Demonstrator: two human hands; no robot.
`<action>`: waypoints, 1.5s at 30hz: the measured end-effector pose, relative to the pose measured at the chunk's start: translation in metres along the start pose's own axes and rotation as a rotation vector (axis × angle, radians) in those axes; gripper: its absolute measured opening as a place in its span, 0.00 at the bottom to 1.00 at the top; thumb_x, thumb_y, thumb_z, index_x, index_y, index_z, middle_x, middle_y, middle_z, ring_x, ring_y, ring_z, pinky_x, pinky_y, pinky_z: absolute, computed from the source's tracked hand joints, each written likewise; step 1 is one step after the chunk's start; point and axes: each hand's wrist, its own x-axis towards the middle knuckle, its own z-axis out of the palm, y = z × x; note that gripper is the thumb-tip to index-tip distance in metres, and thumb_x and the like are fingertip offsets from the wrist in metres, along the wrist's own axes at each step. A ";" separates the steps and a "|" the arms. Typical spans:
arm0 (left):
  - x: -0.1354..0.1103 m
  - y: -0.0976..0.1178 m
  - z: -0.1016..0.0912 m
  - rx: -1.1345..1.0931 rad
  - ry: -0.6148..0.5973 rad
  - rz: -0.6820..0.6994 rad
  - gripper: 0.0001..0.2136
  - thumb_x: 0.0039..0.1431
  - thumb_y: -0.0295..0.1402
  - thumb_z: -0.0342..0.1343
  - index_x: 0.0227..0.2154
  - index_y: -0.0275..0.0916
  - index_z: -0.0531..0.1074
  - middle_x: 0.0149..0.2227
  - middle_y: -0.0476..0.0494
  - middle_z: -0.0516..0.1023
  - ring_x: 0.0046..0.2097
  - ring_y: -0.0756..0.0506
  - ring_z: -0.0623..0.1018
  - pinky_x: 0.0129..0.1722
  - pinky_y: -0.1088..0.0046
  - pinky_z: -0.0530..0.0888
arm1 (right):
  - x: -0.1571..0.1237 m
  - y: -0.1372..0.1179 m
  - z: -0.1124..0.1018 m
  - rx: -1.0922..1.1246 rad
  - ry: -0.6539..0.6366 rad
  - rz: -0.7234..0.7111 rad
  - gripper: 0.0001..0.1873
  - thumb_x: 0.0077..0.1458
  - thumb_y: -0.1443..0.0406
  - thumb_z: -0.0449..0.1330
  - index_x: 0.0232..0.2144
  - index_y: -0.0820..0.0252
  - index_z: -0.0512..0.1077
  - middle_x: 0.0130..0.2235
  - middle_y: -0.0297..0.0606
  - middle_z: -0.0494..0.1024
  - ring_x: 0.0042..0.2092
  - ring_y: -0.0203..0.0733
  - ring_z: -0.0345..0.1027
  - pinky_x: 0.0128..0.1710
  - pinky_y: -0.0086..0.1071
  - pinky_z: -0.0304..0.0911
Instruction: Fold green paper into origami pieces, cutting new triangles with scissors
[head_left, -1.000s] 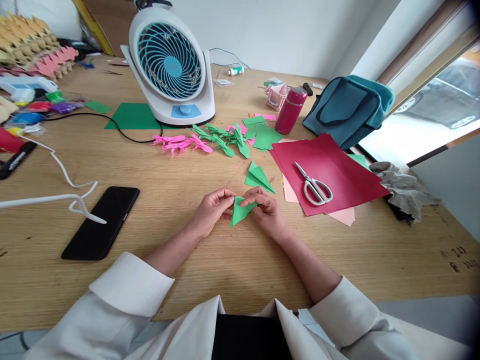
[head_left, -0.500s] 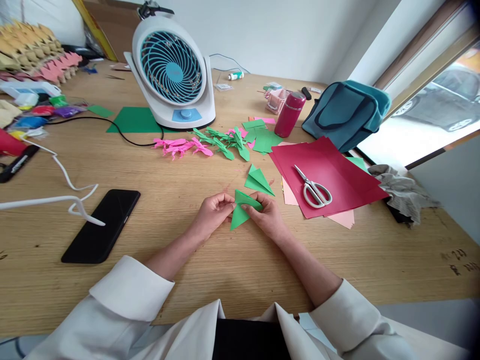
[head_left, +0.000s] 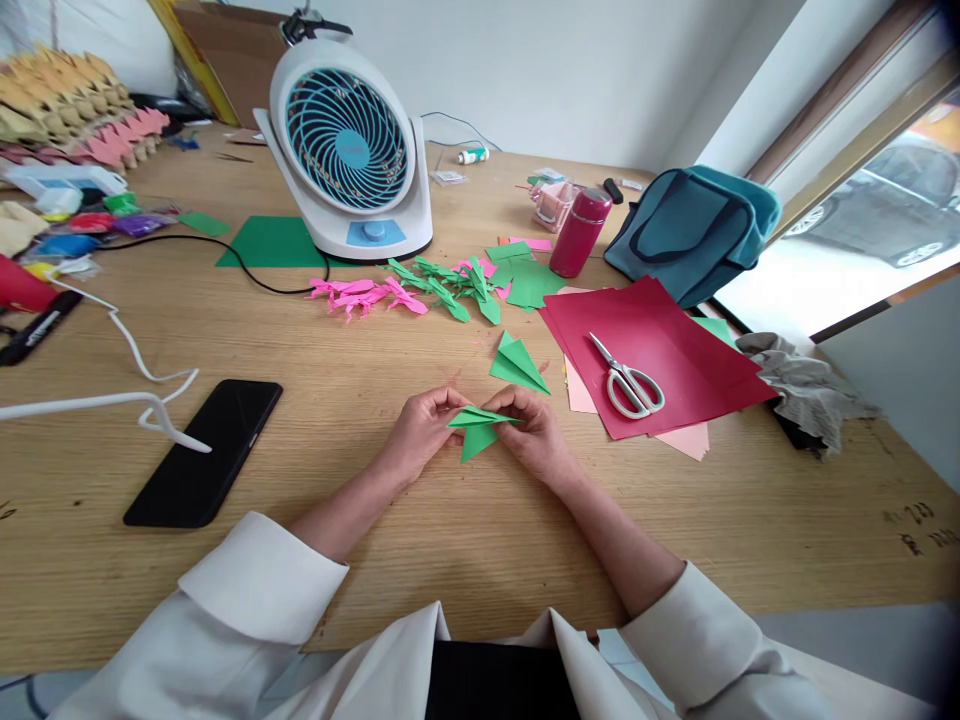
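Between my two hands is a piece of folded green paper [head_left: 478, 438], held just above the wooden table. My left hand [head_left: 426, 428] pinches its left side, and my right hand [head_left: 534, 432] grips its right side with thumb and fingers. The upper layers lie as a narrow flap across the top, while a pointed corner hangs below. Some fingertips are hidden behind the paper. Just beyond my right hand, a second folded green paper [head_left: 519, 363] lies on the table. Farther back rest several green folded paper figures [head_left: 450, 285] and pink ones [head_left: 364, 294].
White-handled scissors [head_left: 634, 388] lie on red paper sheets [head_left: 675, 340] at right. A red bottle [head_left: 580, 234] and teal bag [head_left: 694, 235] stand behind. The fan [head_left: 352, 150] is at the back; a black phone [head_left: 204, 452] and white cable stand [head_left: 82, 402] are left.
The upper part of the green paper has been turned from a raised triangular face into a flat, narrow flap. Both hands keep hold at nearly the same place.
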 end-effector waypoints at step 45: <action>0.001 -0.002 0.001 -0.003 -0.055 0.021 0.20 0.42 0.47 0.69 0.30 0.36 0.73 0.28 0.49 0.76 0.27 0.51 0.74 0.22 0.78 0.72 | 0.002 0.003 -0.008 -0.233 -0.002 -0.121 0.09 0.57 0.70 0.54 0.34 0.57 0.75 0.36 0.37 0.74 0.40 0.39 0.69 0.44 0.36 0.65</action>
